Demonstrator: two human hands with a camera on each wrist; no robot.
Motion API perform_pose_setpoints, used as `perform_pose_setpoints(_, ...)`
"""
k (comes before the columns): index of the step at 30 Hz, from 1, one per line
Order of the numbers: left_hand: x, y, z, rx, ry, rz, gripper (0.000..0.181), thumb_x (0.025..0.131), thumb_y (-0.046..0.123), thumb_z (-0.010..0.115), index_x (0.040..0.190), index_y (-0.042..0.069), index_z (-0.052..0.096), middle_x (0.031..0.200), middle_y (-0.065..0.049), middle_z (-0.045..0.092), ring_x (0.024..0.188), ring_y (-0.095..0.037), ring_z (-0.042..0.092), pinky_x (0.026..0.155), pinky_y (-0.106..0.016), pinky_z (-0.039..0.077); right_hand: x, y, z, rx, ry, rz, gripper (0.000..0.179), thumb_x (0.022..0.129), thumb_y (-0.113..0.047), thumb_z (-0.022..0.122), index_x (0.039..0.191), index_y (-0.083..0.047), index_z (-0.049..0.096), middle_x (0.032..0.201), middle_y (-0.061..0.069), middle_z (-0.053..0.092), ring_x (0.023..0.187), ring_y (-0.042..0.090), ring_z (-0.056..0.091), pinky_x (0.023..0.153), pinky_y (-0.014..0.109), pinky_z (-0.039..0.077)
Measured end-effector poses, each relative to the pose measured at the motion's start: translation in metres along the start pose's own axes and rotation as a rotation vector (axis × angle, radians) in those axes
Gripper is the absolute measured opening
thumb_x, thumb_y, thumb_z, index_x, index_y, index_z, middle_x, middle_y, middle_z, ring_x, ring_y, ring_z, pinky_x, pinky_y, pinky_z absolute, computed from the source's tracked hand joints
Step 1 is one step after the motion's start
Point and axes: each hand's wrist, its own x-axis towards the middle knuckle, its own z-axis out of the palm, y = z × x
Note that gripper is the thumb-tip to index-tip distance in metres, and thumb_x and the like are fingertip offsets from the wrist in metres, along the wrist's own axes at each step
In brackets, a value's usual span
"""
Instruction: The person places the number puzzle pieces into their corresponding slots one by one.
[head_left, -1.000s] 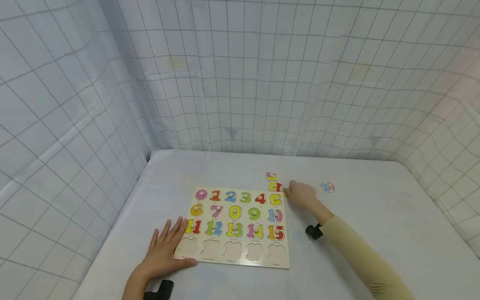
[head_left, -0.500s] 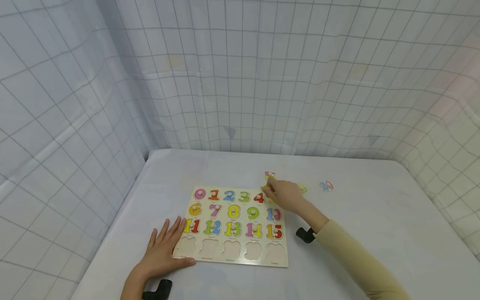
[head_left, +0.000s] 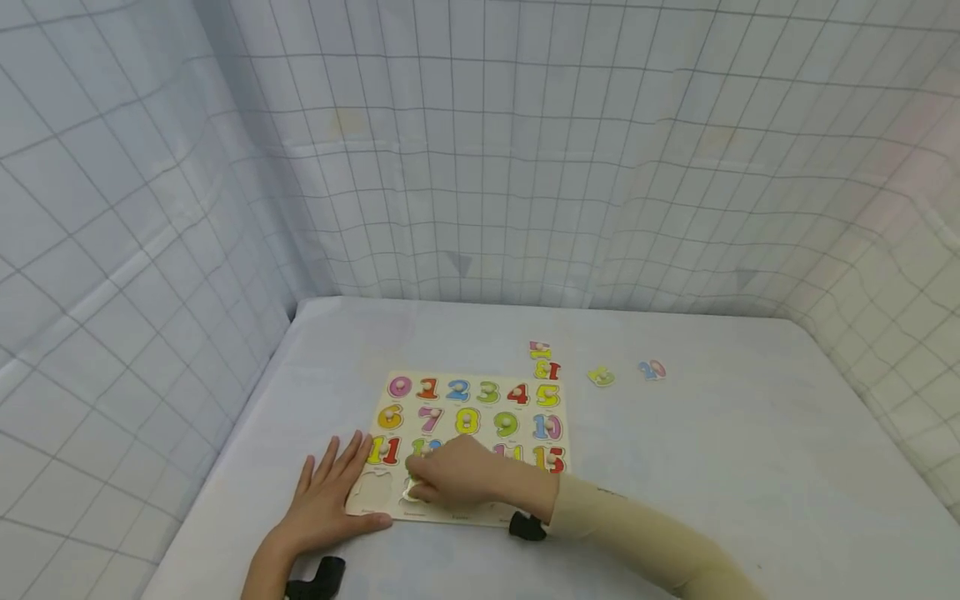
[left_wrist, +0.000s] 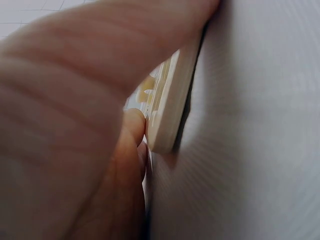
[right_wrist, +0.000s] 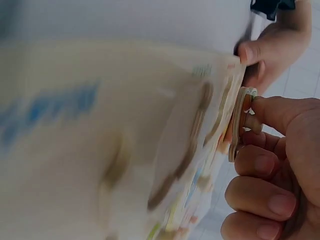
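Note:
A wooden number puzzle board (head_left: pixel 483 407) lies on the table, its upper rows filled with knobbed number pieces. My left hand (head_left: pixel 324 506) rests at its lower left corner, fingers spread along the side and thumb at the front edge; the left wrist view shows the board's edge (left_wrist: pixel 172 105) beside that hand. Over the bottom row, my right hand (head_left: pixel 457 472) pinches a wooden puzzle piece (right_wrist: pixel 237 125) by its knob (right_wrist: pixel 252 122) between thumb and fingertips. The piece is tilted above the board, near the second recess from the left; its number is hidden.
Behind the board's right corner lie a pink-and-yellow number piece (head_left: pixel 540 350) and a yellow-and-red one (head_left: pixel 547 370). Farther right are a yellow-green piece (head_left: pixel 601 377) and a blue-and-pink 20 (head_left: pixel 652 370). Grid-patterned cloth walls surround the white table (head_left: pixel 720 433).
My right hand has picked up a piece right of the board and carried it left and toward me, over the bottom row. The left hand has stayed in place.

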Motion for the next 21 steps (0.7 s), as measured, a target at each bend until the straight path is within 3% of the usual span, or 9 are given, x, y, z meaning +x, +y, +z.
perform_pose_setpoints(6,0.000,-0.004,0.006,-0.013,0.057,0.058,0.106,0.069,0.065,0.071,0.149,0.010,0.031,0.153,-0.017,0.025,0.141,-0.039,0.004,0.107,-0.058,-0.009,0.031,-0.022,0.013,-0.040,-0.071,0.028,0.022,0.097,-0.044,0.048,0.096,-0.023,0.053,0.060,-0.013,0.046,0.053,0.002,0.043,0.051,0.019,0.034)
perform_pose_setpoints(11,-0.001,-0.008,0.005,-0.006,0.018,0.025,0.108,0.069,0.068,0.068,0.151,0.013,0.027,0.155,-0.012,0.021,0.142,-0.035,0.000,0.107,-0.055,-0.012,0.052,-0.033,0.014,-0.037,-0.096,0.083,0.028,0.097,-0.045,0.049,0.115,-0.024,0.056,0.075,-0.012,0.059,0.060,0.004,0.050,0.059,0.023,0.042)
perform_pose_setpoints(15,-0.001,-0.007,0.004,-0.024,0.015,0.023,0.108,0.068,0.065,0.071,0.151,0.012,0.026,0.155,-0.013,0.021,0.142,-0.037,0.001,0.107,-0.056,-0.011,0.062,-0.040,0.016,-0.036,-0.102,0.124,0.037,0.097,-0.045,0.049,0.127,-0.024,0.053,0.071,-0.012,0.059,0.057,0.003,0.050,0.053,0.021,0.040)
perform_pose_setpoints(17,-0.001,-0.002,0.000,-0.031,0.015,0.026,0.108,0.068,0.062,0.073,0.151,0.010,0.026,0.154,-0.015,0.021,0.141,-0.039,0.002,0.106,-0.059,-0.009,0.066,-0.042,0.015,-0.035,-0.108,0.139,0.037,0.098,-0.045,0.048,0.128,-0.024,0.052,0.067,-0.011,0.056,0.055,0.003,0.049,0.050,0.020,0.039)
perform_pose_setpoints(21,-0.002,0.000,-0.003,-0.029,-0.013,0.011,0.110,0.069,0.062,0.073,0.151,0.009,0.024,0.155,-0.014,0.019,0.141,-0.041,0.002,0.106,-0.060,-0.008,0.071,-0.043,0.014,-0.030,-0.106,0.153,0.034,0.098,-0.044,0.046,0.125,-0.023,0.055,0.075,-0.011,0.060,0.060,0.002,0.051,0.054,0.021,0.042)
